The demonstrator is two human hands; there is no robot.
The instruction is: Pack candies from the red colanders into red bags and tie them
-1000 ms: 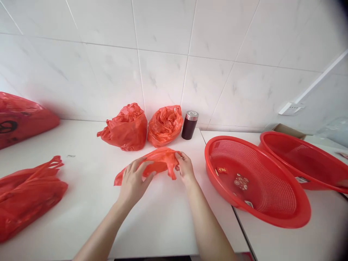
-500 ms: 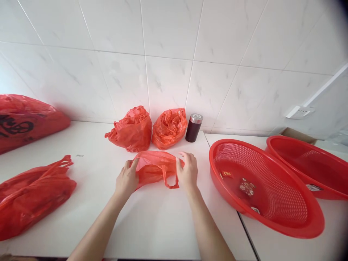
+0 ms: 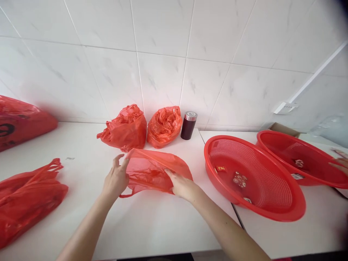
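A thin red plastic bag (image 3: 154, 165) with loop handles lies spread over the white table, its mouth opened toward me. My left hand (image 3: 115, 179) is closed on the bag's left edge, thumb against the plastic and index finger bent up. At the bag's near right side, my right hand (image 3: 182, 185) grips the rim; the thumb reaches over the opening and the other fingers are partly hidden. Just behind stand two crumpled red bags, one on the left (image 3: 126, 128) and one on the right (image 3: 164, 127), with a dark tumbler (image 3: 188, 125) beside them.
On the right sits a red perforated basket (image 3: 272, 181) with small items inside. A second red basket (image 3: 288, 139) stands behind it, with another person's hand (image 3: 341, 166) at its rim. Red bags lie at left, one near (image 3: 29, 203) and one farther back (image 3: 27, 123). A tiled wall backs the table.
The bag's mouth has been spread wider. My right hand has gone from the raised right edge down to the near rim. The view has shifted right, and another person's hand has appeared there.
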